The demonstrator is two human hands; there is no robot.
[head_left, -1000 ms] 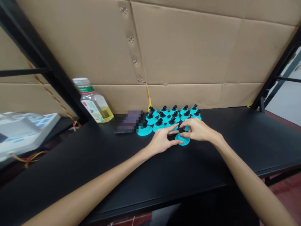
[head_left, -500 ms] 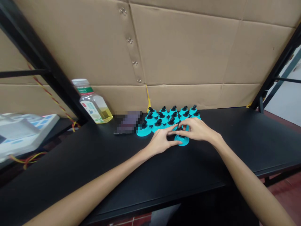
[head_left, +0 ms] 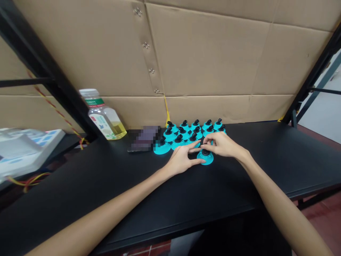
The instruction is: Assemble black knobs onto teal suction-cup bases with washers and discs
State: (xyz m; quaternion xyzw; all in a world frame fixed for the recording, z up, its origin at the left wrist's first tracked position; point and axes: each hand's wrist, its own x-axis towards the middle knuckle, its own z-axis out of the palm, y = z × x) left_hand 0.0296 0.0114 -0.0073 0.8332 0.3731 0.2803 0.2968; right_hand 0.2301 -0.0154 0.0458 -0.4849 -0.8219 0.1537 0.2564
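A turquoise suction cup with a black top sits on the black table in front of me. My left hand grips its near left side, the thumb on the rim and the fingers reaching round behind. Above it, my right hand pinches the black top between thumb and fingers; the fingers partly cover that top. Just beyond my hands stand several more turquoise suction cups with tilted black tops, set in rows. My right hand hides some of them.
Left of the rows lies a dark, pixelated phone-like slab. A bottle of yellow liquid stands behind it. A white device with wires is at far left. A cardboard wall closes off the back of the black table.
My right hand's fingers have shifted around the black top, showing more of the suction cup beneath. The left hand keeps its grip. The view has shifted slightly.
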